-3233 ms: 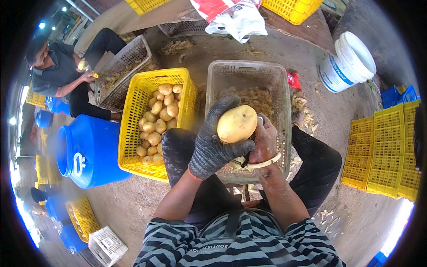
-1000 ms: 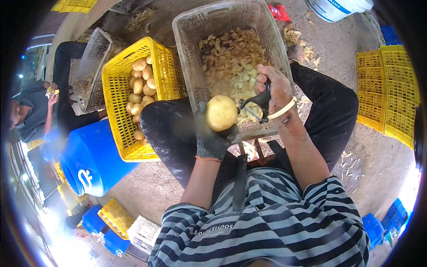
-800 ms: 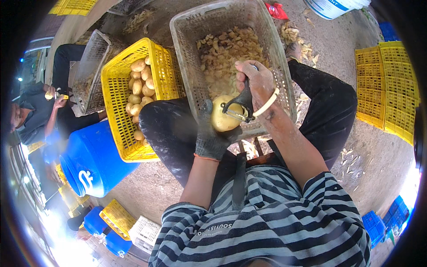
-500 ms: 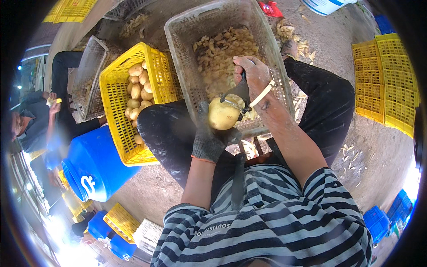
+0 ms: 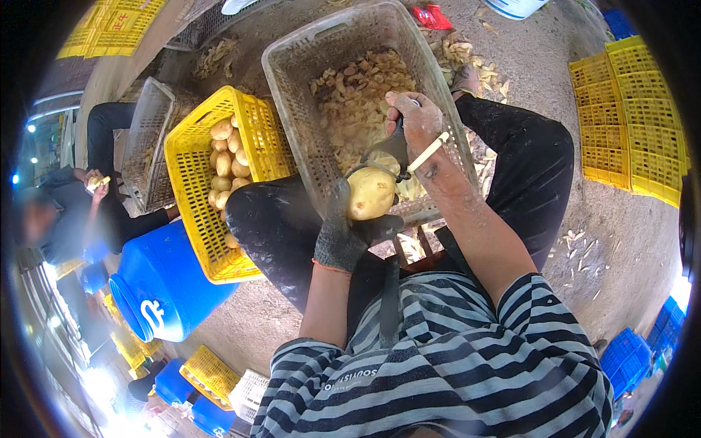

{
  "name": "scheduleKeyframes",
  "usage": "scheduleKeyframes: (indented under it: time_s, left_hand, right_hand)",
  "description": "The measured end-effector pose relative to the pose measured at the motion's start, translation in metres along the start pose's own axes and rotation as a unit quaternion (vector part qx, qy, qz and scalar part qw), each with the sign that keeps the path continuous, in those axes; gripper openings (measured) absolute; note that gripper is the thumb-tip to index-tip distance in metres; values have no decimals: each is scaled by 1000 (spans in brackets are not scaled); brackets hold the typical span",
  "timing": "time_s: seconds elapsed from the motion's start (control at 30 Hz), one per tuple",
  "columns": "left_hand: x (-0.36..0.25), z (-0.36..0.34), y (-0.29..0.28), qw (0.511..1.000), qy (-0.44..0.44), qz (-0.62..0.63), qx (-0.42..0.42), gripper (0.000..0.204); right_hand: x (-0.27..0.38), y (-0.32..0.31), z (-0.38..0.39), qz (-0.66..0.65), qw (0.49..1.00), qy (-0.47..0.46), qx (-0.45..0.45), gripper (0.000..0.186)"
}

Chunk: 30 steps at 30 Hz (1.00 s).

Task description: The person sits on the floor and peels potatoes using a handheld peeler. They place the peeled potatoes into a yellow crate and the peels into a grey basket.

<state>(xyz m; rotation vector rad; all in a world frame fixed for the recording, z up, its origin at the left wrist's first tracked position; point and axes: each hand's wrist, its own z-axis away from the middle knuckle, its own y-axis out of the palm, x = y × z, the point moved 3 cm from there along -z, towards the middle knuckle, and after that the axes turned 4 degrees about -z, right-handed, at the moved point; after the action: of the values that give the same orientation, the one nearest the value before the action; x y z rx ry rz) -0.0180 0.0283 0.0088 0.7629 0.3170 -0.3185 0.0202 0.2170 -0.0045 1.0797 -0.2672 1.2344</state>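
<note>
Peeling a potato (image 5: 371,194), judging by the pose; looks mid-stroke or near it, can't tell which. Holding it over the near edge of the grey crate (image 5: 286,95), between the knees, cupped in the gloved left hand (image 5: 346,232). Wrapping left fingers round its left side and underside, with thumb along the lower edge; partly hidden, so can't tell full finger spread. Gripping a dark peeler (image 5: 394,145) in the bare right hand (image 5: 422,124), fingers curled narrow round the handle, with peeler head at the potato's upper right. Can't confirm blade contact, too small.

Showing pale yellow with a few brown specks on the potato's upper face; can't tell how much skin is left. Seeing plenty of peelings (image 5: 358,91) in the grey crate, more potatoes (image 5: 223,164) in the yellow crate (image 5: 191,179) beside the left knee.

For a next move, seems to need a steady left hold, a light pull along any remaining skin, a small turn of the potato, thumb kept clear of the blade.

Versus about one second ago: now overlapping potato with peeler, previously off to its right. Keeping same hand roles. Also seeing yellow crate lower in view, grey crate further left.
</note>
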Motion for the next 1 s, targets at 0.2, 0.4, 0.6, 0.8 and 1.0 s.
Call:
scheduleKeyframes:
  time_s: [0.2, 0.4, 0.6, 0.8, 1.0]
  left_hand:
    - [2, -3, 4, 1000, 17, 10, -19, 67]
    - [-3, -3, 5, 991, -25, 106, -79, 57]
    - [-7, 1, 19, 994, -15, 105, -24, 60]
    - [0, -2, -2, 996, -12, 92, 8, 64]
    - [2, 5, 10, 996, 5, 92, -14, 63]
  right_hand:
    - [11, 5, 6, 47, 995, -84, -9, 22]
    - [32, 22, 42, -17, 995, -100, -5, 22]
    - [13, 25, 60, -7, 999, -51, 14, 19]
    - [-5, 16, 17, 71, 996, -24, -45, 19]
    - [0, -12, -20, 110, 982, -82, -127, 20]
